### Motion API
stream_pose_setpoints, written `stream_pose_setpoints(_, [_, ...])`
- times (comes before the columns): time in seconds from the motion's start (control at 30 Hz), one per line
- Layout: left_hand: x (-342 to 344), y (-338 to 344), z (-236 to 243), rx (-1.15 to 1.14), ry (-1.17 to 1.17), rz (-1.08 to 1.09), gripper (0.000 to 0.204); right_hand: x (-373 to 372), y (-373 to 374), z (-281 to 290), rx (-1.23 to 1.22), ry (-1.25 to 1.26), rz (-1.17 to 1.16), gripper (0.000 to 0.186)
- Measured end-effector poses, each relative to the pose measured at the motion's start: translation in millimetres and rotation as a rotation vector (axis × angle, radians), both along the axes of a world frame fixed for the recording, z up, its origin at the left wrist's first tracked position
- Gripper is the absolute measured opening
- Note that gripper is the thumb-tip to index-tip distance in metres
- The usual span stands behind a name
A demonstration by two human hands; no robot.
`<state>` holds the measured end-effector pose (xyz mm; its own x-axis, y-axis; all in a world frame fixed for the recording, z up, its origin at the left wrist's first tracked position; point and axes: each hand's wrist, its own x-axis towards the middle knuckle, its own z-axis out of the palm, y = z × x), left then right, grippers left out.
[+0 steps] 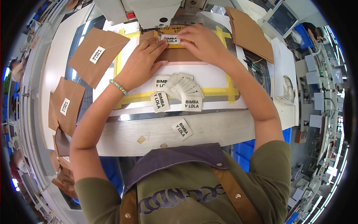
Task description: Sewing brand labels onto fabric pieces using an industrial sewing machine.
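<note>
Both hands rest on a brown leather piece (179,55) lying under the head of a white sewing machine (149,11). My left hand (143,63) lies flat on it, fingers pointing at a small white printed label (170,39). My right hand (199,43) presses its fingertips on that label's right side. The label sits on the brown piece near the needle area. Yellow tape (223,91) outlines a frame on the white work plate (216,74) around the piece.
A fanned pile of white labels (184,89) lies just below the hands, one loose label (182,128) on the table edge. Brown pieces with sewn labels (95,56) lie to the left, a stack of blank brown pieces (250,31) to the right.
</note>
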<state>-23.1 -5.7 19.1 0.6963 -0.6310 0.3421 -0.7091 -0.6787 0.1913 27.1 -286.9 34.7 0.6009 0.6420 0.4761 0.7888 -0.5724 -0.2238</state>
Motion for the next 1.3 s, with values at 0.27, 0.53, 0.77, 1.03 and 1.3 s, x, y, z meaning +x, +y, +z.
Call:
stream_pose_setpoints(0.27, [1.3,-7.4,-5.2,-0.037,0.016,0.035,0.06,-39.2,-8.9,-19.3,-0.262,-0.138,-0.085,0.051])
stream_pose_setpoints(0.53, [8.6,10.7,0.5,-0.064,0.04,0.036,0.056,-36.5,-7.3,-13.4,-0.241,-0.077,-0.104,0.052])
stream_pose_setpoints(0.77, [12.0,10.6,-2.3,-0.026,0.008,-0.025,0.057,-37.2,-1.0,-20.6,-0.264,-0.129,-0.094,0.055])
stream_pose_setpoints(1.03, [16.6,8.8,-6.3,-0.062,-0.015,-0.015,0.054,-35.3,-5.0,-27.0,-0.226,-0.146,-0.123,0.059])
stream_pose_setpoints(1.3, [24.4,12.2,-2.8,-0.066,-0.007,-0.041,0.05,-21.0,3.9,-12.7,-0.308,-0.199,-0.109,0.049])
